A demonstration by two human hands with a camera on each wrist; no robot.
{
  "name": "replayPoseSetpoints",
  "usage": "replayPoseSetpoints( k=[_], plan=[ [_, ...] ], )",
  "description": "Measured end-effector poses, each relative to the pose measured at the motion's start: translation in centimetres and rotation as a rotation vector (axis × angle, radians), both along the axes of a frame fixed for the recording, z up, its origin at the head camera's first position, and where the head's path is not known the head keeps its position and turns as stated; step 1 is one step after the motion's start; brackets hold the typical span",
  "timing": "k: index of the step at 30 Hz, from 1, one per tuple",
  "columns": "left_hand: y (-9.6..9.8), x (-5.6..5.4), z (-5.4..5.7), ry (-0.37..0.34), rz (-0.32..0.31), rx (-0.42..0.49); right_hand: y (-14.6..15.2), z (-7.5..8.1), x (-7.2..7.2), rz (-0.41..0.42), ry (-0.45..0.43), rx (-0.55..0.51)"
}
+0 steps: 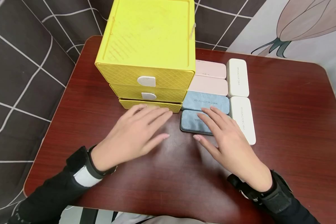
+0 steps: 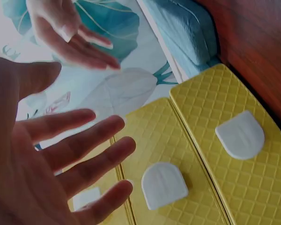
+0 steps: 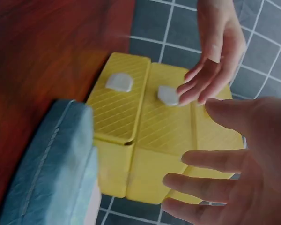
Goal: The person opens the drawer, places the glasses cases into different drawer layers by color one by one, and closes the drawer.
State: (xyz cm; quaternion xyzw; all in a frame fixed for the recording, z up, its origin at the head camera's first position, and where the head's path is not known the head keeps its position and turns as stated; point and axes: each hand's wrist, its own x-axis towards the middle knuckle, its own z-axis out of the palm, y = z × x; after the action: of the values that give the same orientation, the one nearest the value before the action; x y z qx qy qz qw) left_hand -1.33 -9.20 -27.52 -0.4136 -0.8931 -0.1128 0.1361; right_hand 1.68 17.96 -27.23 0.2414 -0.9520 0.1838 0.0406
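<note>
A yellow drawer unit (image 1: pixel 154 37) with three stacked drawers stands at the back of the table, each drawer with a white tab. A dark gap shows above the front of the bottom drawer (image 1: pixel 172 107). In front of that drawer is my left hand (image 1: pixel 137 133), palm down, fingers spread, holding nothing. My right hand (image 1: pixel 229 143), also spread and holding nothing, hovers over the nearer blue case (image 1: pixel 191 122) and partly hides it. Behind lies a second blue case (image 1: pixel 204 100). In the left wrist view, the drawer tabs (image 2: pixel 165 185) face the left palm.
Two pink cases (image 1: pixel 211 69) lie behind the blue ones, beside the drawer unit. Two white cases (image 1: pixel 238 77) form a column to their right. Dark tiled covering (image 1: pixel 16 77) borders the table (image 1: pixel 291 109) at left; a flower-patterned surface (image 1: pixel 252 37) is behind at right.
</note>
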Motion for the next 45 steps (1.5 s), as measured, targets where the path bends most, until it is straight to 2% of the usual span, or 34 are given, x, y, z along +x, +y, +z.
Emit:
replayPoseSetpoints(
  k=[8, 15, 21, 27, 31, 36, 45],
  plan=[
    [-0.8, -1.1, 0.3, 0.025, 0.086, 0.227, 2.5, -1.6, 0.6, -0.081, -0.024, -0.037],
    [-1.3, -2.0, 1.4, 0.057, 0.184, 0.338, 4.7, -3.3, 1.4, -0.157, 0.004, -0.035],
    [-1.4, -2.7, 1.9, 0.091, 0.199, 0.432, 6.1, -4.5, 2.2, -0.236, 0.017, -0.038],
    [-1.4, -3.1, 2.0, 0.107, 0.206, 0.435, 7.0, -5.3, 2.5, -0.317, 0.022, -0.026],
    [-1.4, -3.4, 2.0, 0.105, 0.234, 0.404, 7.4, -5.7, 2.4, -0.363, 0.031, -0.013],
    [-1.5, -3.6, 2.3, 0.110, 0.265, 0.352, 7.9, -6.4, 2.4, -0.400, 0.035, 0.000],
    [-1.5, -4.2, 3.0, 0.113, 0.273, 0.294, 8.4, -6.8, 2.0, -0.458, 0.000, 0.019]
  ],
)
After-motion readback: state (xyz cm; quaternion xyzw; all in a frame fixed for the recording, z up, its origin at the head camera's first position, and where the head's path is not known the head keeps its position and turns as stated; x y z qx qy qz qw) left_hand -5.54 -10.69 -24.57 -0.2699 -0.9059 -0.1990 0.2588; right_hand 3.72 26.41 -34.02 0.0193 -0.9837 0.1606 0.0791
